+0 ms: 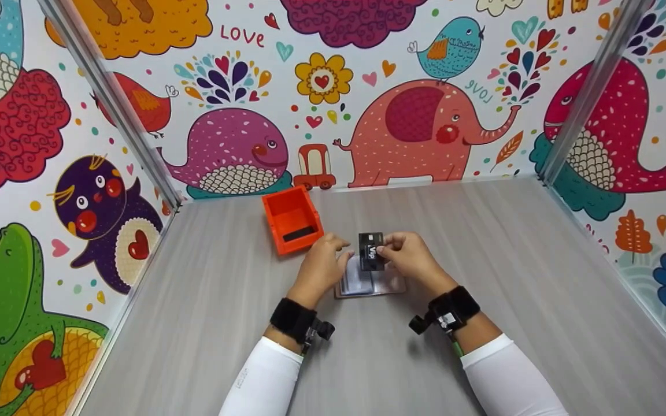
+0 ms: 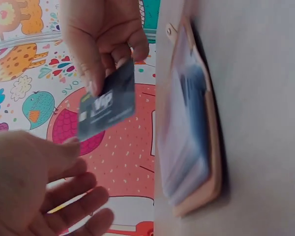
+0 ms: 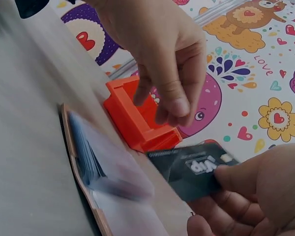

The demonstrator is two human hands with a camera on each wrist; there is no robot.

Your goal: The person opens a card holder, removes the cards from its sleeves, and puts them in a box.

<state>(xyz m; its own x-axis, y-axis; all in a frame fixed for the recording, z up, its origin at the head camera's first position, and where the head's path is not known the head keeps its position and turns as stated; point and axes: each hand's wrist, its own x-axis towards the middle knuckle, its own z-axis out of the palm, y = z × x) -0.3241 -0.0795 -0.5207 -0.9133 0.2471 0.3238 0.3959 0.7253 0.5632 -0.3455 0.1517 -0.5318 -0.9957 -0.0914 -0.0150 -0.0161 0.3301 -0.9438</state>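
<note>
My right hand [image 1: 413, 254] pinches a black card [image 1: 371, 260] marked "VIP" between thumb and fingers, holding it up above the table. Under it a card holder [image 1: 388, 283] with a tan edge lies opened out; its clear plastic sleeves [image 2: 184, 142] fan up in the left wrist view. Just left of the card is my left hand [image 1: 322, 263], its fingers loosely bent with nothing between them. A gap separates that hand from the card in the right wrist view [image 3: 191, 169].
Behind my left hand an orange bin [image 1: 272, 216] stands on the grey wood-look table [image 1: 211, 323], with a dark strip [image 1: 299, 233] showing inside. Patterned panels [image 1: 321, 34] with metal corner posts [image 1: 119, 104] enclose the table at the back and sides.
</note>
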